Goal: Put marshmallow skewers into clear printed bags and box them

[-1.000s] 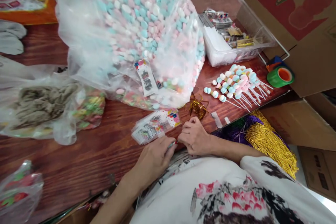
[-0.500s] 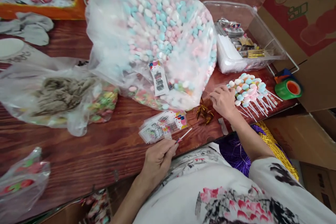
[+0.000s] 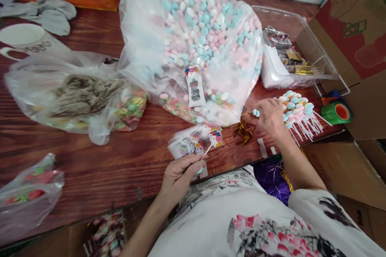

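Observation:
My left hand (image 3: 181,172) is closed near the table's front edge, pinching a candy pop (image 3: 208,150) whose white stick points up and to the right. Pale blue candy and clear plastic show below its fingers. Just beyond lies a fan of clear printed bags (image 3: 188,142). My right hand (image 3: 272,117), a little blurred, has bent fingers with a blue and white candy (image 3: 255,112) at their tips; any stick is hidden. Right beside that hand, a pile of pastel candy pops (image 3: 297,108) has its white sticks toward the front. Gold twist ties (image 3: 243,131) lie between the hands.
A big clear sack of pastel candies (image 3: 208,44) fills the back, with a printed packet (image 3: 195,87) on it. Behind right stands a clear plastic bin (image 3: 301,24); green tape (image 3: 336,112) is at the right. A mug (image 3: 36,42) and a bag holding brown cloth (image 3: 87,94) sit left.
My right hand has drawn slightly away from the pile, and a blue and white candy now shows at its fingertips. The left hand has turned its stick more upright. The view has shifted.

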The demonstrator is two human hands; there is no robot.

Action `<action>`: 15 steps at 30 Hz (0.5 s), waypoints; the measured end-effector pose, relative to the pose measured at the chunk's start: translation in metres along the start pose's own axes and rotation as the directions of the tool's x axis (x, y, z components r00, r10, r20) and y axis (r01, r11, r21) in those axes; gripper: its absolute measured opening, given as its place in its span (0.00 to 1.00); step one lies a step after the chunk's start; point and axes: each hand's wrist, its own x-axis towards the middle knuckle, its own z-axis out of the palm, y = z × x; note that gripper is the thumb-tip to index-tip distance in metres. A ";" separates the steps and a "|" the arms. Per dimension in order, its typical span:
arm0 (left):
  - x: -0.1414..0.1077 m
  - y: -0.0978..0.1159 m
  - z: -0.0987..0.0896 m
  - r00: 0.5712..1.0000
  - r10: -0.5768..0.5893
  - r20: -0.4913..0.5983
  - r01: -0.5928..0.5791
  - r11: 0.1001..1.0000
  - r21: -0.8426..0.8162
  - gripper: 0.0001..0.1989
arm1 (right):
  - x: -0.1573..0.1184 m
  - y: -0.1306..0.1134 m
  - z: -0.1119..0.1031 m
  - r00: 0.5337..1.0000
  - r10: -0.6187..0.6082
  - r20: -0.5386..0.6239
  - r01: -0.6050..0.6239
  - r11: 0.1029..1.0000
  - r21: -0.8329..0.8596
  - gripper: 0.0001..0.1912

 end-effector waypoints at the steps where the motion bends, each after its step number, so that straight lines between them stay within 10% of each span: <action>1: 0.000 0.001 0.000 0.996 -0.086 0.007 0.087 0.994 -0.071 0.11 | -0.004 -0.001 -0.006 0.996 0.022 -0.084 -0.018 0.998 0.055 0.09; 5: 0.004 0.003 0.004 0.954 -0.286 0.087 0.299 0.901 -0.313 0.19 | -0.012 -0.010 -0.012 0.977 0.028 -0.210 -0.001 0.992 0.128 0.11; 15: -0.009 0.005 0.005 0.956 -0.292 0.023 0.278 0.881 -0.383 0.18 | 0.014 0.008 0.037 0.954 -0.105 0.280 0.160 0.971 -0.179 0.09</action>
